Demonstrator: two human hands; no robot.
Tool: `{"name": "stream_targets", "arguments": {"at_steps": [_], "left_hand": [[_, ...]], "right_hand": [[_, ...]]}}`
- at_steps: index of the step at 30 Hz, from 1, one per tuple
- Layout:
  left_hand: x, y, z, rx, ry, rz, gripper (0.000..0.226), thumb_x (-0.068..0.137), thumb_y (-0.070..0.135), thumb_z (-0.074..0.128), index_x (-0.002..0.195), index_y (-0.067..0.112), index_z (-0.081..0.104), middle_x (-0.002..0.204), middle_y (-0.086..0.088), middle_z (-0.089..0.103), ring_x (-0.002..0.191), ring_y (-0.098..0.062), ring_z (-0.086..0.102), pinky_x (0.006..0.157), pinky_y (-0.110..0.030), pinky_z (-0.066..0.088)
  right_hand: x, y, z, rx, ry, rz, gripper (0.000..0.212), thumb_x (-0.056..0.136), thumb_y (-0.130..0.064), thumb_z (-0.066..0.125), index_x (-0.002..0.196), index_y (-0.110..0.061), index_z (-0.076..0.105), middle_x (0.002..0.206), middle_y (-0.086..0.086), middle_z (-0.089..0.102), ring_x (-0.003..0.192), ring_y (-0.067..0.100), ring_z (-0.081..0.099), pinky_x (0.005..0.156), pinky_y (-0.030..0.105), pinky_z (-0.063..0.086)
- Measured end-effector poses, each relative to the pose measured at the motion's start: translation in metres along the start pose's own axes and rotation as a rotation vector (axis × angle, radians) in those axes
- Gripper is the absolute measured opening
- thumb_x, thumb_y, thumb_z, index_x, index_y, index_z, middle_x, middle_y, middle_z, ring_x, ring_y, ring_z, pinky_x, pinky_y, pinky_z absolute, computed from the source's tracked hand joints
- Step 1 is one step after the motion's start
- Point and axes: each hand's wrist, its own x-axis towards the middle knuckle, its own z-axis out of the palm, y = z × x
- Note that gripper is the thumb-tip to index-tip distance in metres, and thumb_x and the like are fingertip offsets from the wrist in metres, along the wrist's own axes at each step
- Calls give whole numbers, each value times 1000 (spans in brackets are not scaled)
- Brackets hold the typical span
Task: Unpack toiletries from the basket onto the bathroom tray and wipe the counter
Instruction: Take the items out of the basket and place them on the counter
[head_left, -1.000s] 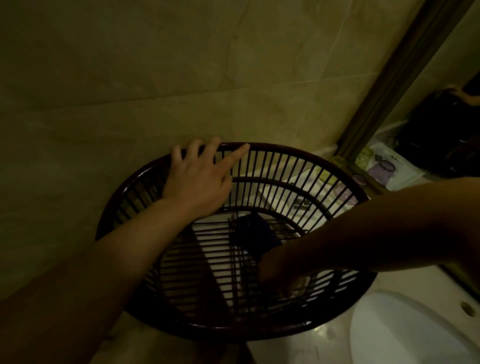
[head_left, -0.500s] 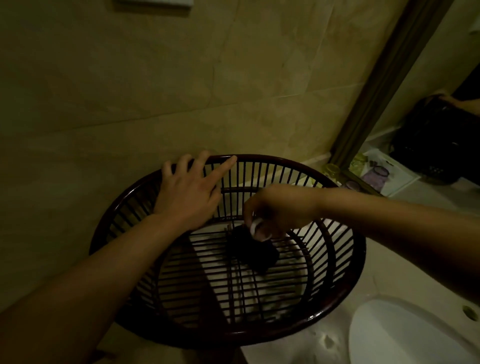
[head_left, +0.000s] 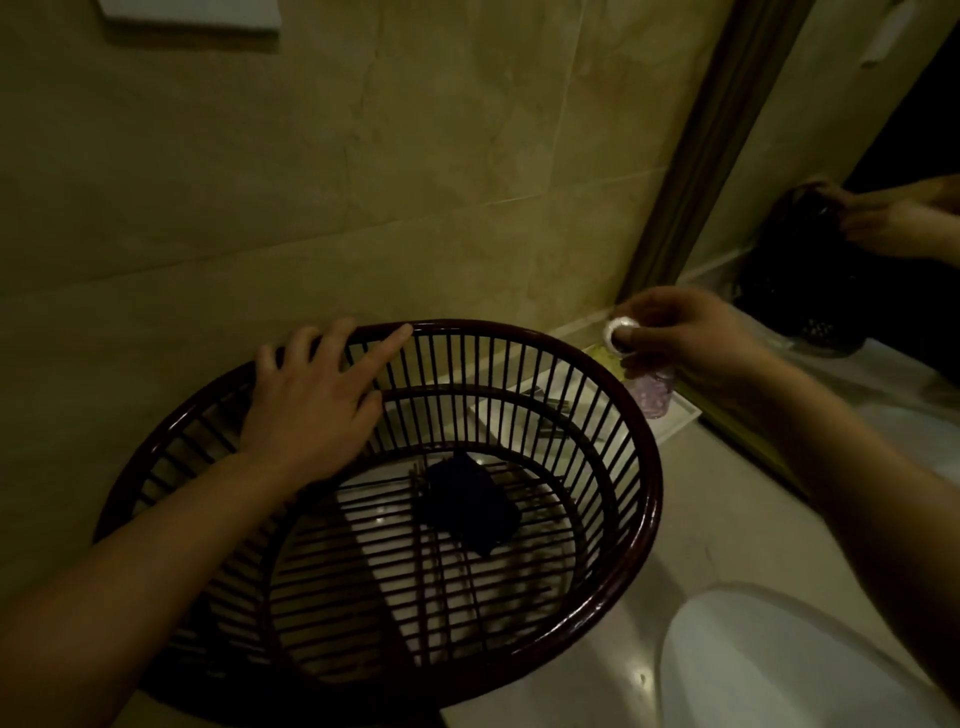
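One view, from the head: right hand (head_left: 691, 338), its grip pinched narrow on a small white round-capped toiletry (head_left: 621, 332), hangs just above the shallow white rectangular tray (head_left: 672, 423) beyond the dark red slatted plastic basket (head_left: 652, 499). The cap faces left and the toiletry's long axis is hidden. Left hand (head_left: 311, 410) rests flat-fingered on the basket's far rim.

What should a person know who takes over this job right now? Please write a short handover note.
Left hand: open, flat on the rim of the basket, steadying it.
Right hand: its fingers pinch a small white round item above the white tray behind the basket.
Done: a purplish item seems to stand on the tray.
Left: set down the white item, take the dark item out of the basket, wipe the counter.
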Motion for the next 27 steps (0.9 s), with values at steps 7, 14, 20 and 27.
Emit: {"name": "stream_targets", "arguments": {"at_steps": [7,14,20,27], "left_hand": [[0,0,0,23,-22,-12,68,90,48,32,152,50,5,149,-13,36,123,-41,37,95,-61,30],[0,3,-3,20,-43,-21,67,88,48,31,152,48,12,148,-15,37,122,-41,36,94,-60,30],[1,4,-4,21,-46,-11,68,88,49,32,153,47,12,147,-16,37,121,-41,35,93,-60,31],[1,3,-2,32,-41,-10,70,87,45,38,153,47,13,147,-15,37,120,-40,35,93,-58,30]], "right_hand": [[46,131,11,-244,128,403,24,88,2,64,112,3,64,83,14,66,63,22,65,45,25,51],[62,187,16,-295,234,506,22,84,-2,66,107,-2,66,97,23,68,78,37,70,66,45,62],[67,197,19,-350,222,519,20,84,-5,68,104,-7,64,104,21,66,88,38,68,74,50,61],[69,203,22,-401,233,521,27,84,-3,66,111,-6,66,105,20,66,91,37,67,78,48,60]]}}
